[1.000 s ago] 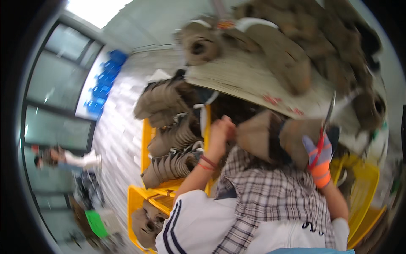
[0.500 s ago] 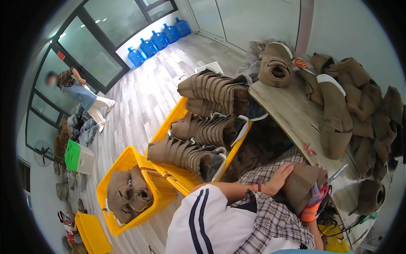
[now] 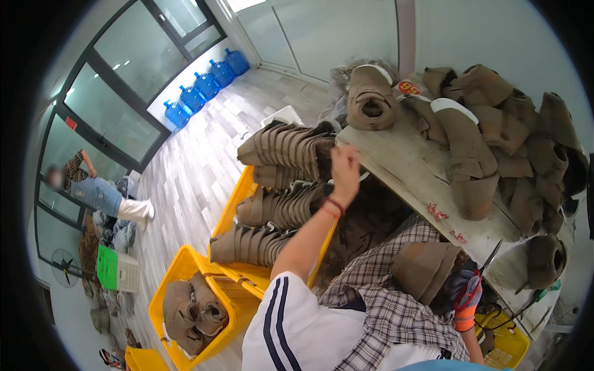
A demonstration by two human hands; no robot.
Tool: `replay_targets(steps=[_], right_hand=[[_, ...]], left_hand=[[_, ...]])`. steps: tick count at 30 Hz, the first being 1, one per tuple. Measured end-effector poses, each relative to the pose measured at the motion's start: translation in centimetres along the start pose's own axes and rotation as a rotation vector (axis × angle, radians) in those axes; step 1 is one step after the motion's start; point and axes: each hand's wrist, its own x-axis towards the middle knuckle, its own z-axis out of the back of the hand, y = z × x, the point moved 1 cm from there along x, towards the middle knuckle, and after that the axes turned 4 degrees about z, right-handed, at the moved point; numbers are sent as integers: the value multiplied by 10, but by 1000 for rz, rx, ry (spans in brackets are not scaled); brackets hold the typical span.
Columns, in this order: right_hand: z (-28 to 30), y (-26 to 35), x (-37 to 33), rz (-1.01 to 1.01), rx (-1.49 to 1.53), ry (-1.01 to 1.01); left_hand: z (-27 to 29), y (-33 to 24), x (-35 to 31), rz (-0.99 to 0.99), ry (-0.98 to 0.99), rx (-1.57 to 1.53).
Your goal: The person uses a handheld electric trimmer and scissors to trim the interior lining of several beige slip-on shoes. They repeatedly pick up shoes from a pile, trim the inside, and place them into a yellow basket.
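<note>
Half a second ago the left hand (image 3: 344, 166) lay low by the brown boot piece (image 3: 426, 267) in the lap; now it is up at the table (image 3: 413, 176) edge, its grip bent, holding nothing I can see; so it looks free for another piece; the right hand (image 3: 465, 301), gloved, grips scissors (image 3: 486, 266) beside that piece; the yellow crate (image 3: 242, 198) holds rows of brown boot tops (image 3: 281, 207); the lower yellow bin (image 3: 179, 266) holds a few more.

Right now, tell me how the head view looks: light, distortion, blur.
Head view: even daylight from the glass doors, pale sheen on the wood floor, no harsh shadows. Strong fisheye: black rim all round, and the table edge and door frames bow. The left hand is slightly soft; the right hand, in an orange glove, holds scissors fairly sharply. The distant person is blurred.
</note>
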Motion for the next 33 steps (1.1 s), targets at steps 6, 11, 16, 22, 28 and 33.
replay_targets(steps=[6,11,16,22,28,33], right_hand=[[0,14,-3,-50,39,-115],[-10,14,-14,-28,-161,-119],[2,16,-14,-13,14,-140],[-13,54,-12,90,-311,7],[-69,127,-19,274,-874,156],[-142,174,-4,842,-1490,292]], left_hand=[[-50,8,110,-69,-118,249],[-71,46,146,116,112,288],[-49,8,159,128,280,227],[71,-54,171,363,473,-338],[135,-61,106,794,429,-730],[101,-52,-14,1231,795,-1210]])
